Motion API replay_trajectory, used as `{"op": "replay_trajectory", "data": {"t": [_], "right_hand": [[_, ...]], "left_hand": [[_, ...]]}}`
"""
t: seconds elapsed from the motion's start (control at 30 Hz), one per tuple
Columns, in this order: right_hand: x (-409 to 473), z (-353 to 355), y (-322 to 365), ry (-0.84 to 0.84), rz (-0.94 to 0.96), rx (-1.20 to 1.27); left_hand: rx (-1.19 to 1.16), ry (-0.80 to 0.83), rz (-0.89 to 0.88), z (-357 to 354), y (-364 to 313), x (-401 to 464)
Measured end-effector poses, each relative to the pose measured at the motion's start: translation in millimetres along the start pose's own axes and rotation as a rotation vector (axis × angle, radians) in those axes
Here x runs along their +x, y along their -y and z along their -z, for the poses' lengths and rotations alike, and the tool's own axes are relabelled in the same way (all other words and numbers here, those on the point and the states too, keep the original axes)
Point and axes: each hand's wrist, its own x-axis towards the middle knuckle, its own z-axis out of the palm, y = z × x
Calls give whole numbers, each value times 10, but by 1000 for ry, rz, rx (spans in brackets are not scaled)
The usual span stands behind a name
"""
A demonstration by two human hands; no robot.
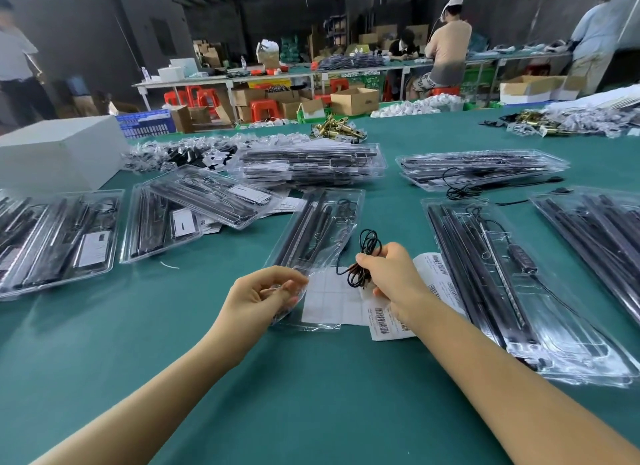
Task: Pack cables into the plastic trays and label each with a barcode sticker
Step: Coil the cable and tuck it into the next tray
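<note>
A clear plastic tray [313,229] with black strips inside lies on the green table in front of me. My left hand [263,296] pinches the tray's near edge. My right hand [391,274] grips a coiled black cable [367,246] just right of the tray, above a white sheet of peeled sticker backing [329,300]. Barcode stickers [381,317] lie on a strip under my right wrist, and more barcode stickers [438,265] show beyond it.
Filled trays lie all round: left [59,236], centre-left [207,196], a stack behind [308,165], another stack back right [481,165], and long ones at right [502,281]. A white box [59,149] stands back left. Small bagged parts [180,153] and brass fittings [337,127] lie further back.
</note>
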Motion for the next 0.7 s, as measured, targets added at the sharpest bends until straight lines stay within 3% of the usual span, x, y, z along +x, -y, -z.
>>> {"op": "replay_trajectory", "data": {"t": [0.17, 0.4, 0.7], "right_hand": [[-36, -55, 54, -12, 46, -52], [-139, -233, 79, -54, 305, -451], [-211, -244, 120, 60, 232, -411]], "left_hand": [[-43, -13, -2, -4, 38, 10], [-82, -39, -29, 0, 79, 1], [-116, -66, -37, -33, 65, -21]]}}
